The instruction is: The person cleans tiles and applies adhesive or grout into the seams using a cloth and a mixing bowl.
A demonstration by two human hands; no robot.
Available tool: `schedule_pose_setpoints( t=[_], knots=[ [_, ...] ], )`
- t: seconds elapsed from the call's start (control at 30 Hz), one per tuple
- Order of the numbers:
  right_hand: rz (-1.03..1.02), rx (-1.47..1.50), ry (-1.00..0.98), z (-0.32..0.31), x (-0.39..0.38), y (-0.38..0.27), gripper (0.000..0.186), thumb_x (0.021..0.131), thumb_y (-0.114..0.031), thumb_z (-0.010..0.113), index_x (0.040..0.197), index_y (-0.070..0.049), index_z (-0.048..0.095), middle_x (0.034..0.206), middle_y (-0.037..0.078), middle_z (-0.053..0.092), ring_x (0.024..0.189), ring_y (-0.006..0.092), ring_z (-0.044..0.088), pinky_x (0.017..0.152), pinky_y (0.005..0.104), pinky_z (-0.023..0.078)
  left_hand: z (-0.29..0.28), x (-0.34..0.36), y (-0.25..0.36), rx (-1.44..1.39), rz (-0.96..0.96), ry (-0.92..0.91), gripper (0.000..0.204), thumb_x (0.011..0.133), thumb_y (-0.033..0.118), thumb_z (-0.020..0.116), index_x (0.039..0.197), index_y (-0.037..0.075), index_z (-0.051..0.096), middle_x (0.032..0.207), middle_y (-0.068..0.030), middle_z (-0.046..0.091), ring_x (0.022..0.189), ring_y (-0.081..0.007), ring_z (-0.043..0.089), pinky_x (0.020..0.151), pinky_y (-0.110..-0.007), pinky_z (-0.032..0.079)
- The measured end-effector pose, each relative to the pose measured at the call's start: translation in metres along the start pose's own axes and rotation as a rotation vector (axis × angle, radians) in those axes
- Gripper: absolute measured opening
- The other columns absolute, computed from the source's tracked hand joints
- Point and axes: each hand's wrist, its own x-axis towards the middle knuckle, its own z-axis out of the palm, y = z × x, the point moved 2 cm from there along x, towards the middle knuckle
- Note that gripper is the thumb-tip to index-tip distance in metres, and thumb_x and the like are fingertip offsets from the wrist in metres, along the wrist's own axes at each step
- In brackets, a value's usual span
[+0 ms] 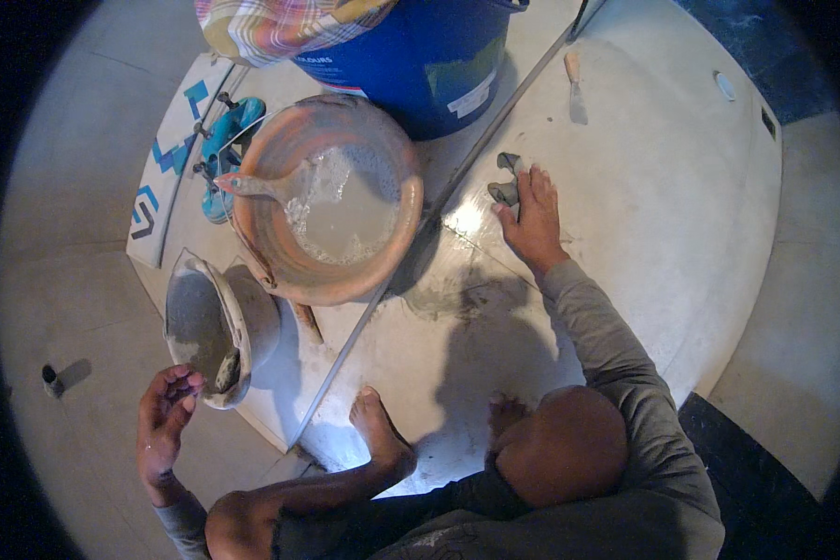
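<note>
My right hand lies flat on the broad pale surface, fingers stretched out. Its left edge is beside or touching dark grey, curled pieces; I cannot tell whether they are cloth, paper or putty. On the other side my left hand is raised, fingers curled and tips drawn together; anything between them is too small to make out. It is close to the rim of a tipped, grey-smeared bucket, which has a dark grey lump by its lip.
An orange-brown bucket holds cloudy, foamy water, with a brush resting in it. Behind stands a blue tub under a plaid cloth. A scraper lies far right. Teal sandals lie left; my bare feet are between my hands.
</note>
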Motion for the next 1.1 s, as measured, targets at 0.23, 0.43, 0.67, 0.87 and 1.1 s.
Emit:
schedule_pose_setpoints(
  t=[0.23,0.43,0.67,0.87,1.1],
  knots=[
    [-0.233,0.077,-0.281,0.048,0.012,-0.023,0.047,0.077,-0.001,0.052,0.124,0.003,0.047,0.132,0.021,0.045,0.124,0.037,0.04,0.107,0.0494,0.026,0.0,0.015,-0.003,0.006,-0.073,0.001,0.039,0.087,0.008,0.058,0.123,-0.002,0.047,0.111,-0.0083,0.059,0.106,-0.0175,0.054,0.093,-0.03,0.041],
    [-0.23,0.04,-0.324,0.058,-0.021,-0.061,0.043,0.076,-0.001,0.053,0.119,0.003,0.05,0.126,0.021,0.049,0.124,0.0365,0.041,0.107,0.0538,0.026,0.002,0.023,0.004,0.013,-0.072,-0.035,0.04,0.087,0.007,0.057,0.124,-0.001,0.046,0.111,-0.0081,0.059,0.106,-0.018,0.054,0.094,-0.03,0.04],
    [-0.33,0.186,-0.265,0.047,-0.042,-0.08,0.035,0.074,0.001,0.054,0.108,0.008,0.054,0.121,0.026,0.051,0.122,0.0362,0.044,0.104,0.0558,0.029,0.007,0.017,0.011,-0.015,-0.055,-0.057,0.039,0.086,0.007,0.057,0.123,-0.001,0.047,0.111,-0.0082,0.059,0.106,-0.0175,0.054,0.094,-0.03,0.04],
    [-0.458,0.115,-0.306,0.057,-0.058,-0.085,0.035,0.071,-0.001,0.052,0.105,0.005,0.057,0.117,0.022,0.053,0.118,0.0343,0.046,0.108,0.0529,0.024,0.006,0.004,0.015,-0.005,-0.037,-0.068,0.039,0.086,0.004,0.057,0.124,0.0,0.047,0.112,-0.0084,0.06,0.106,-0.018,0.055,0.093,-0.03,0.041],
    [-0.658,0.335,-0.492,0.063,-0.106,-0.115,0.031,0.074,-0.006,0.054,0.105,-0.005,0.062,0.11,0.014,0.059,0.111,0.0316,0.05,0.106,0.0504,0.027,0.01,-0.019,0.024,0.008,0.016,-0.062,0.036,0.088,0.0,0.054,0.123,0.0,0.047,0.112,-0.0087,0.06,0.106,-0.0179,0.055,0.093,-0.03,0.042]
  ],
)
